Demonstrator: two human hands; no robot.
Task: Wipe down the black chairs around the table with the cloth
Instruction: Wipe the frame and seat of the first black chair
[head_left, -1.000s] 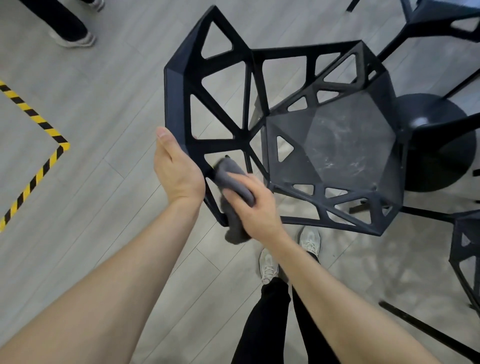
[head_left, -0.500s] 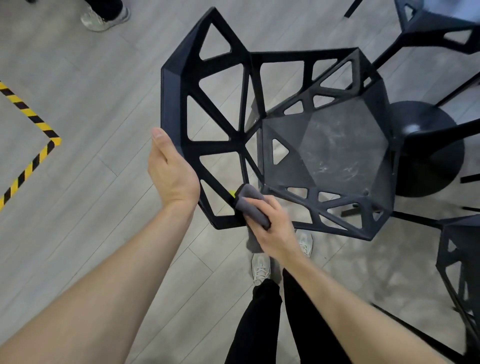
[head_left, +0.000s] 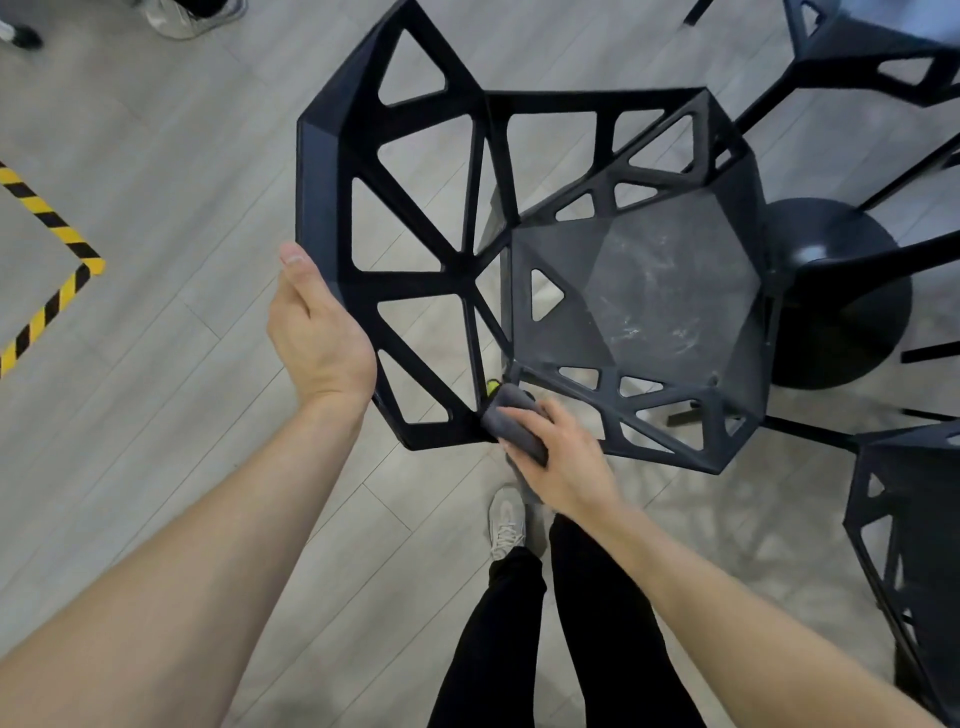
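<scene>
Grey plank floor; your left hand gripped the angular chair, right hand clutched the cloth.

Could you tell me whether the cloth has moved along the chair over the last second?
Yes: the cloth slid from the backrest strut toward the chair seat's near corner.
</scene>
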